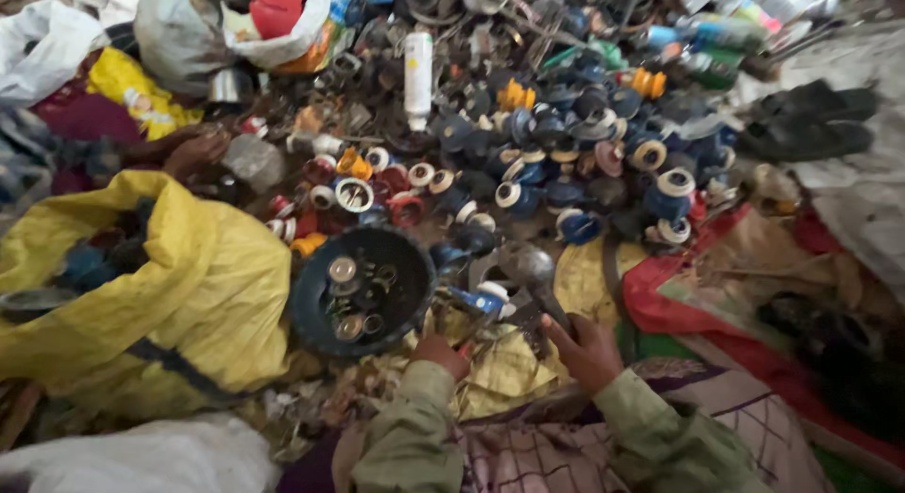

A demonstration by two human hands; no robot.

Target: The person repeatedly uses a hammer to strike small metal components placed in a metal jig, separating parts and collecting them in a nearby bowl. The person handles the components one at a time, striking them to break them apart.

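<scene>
Two hands (514, 352), one hammer (535, 278), one bowl (306, 304)

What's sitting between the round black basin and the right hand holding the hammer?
In the head view, a small blue part with a white end lies on the yellow sheet between the black basin and the right hand.

left hand (438, 353): fingers hidden | hammer (534, 271): blurred | yellow sack (141, 286): contents mostly hidden
</scene>
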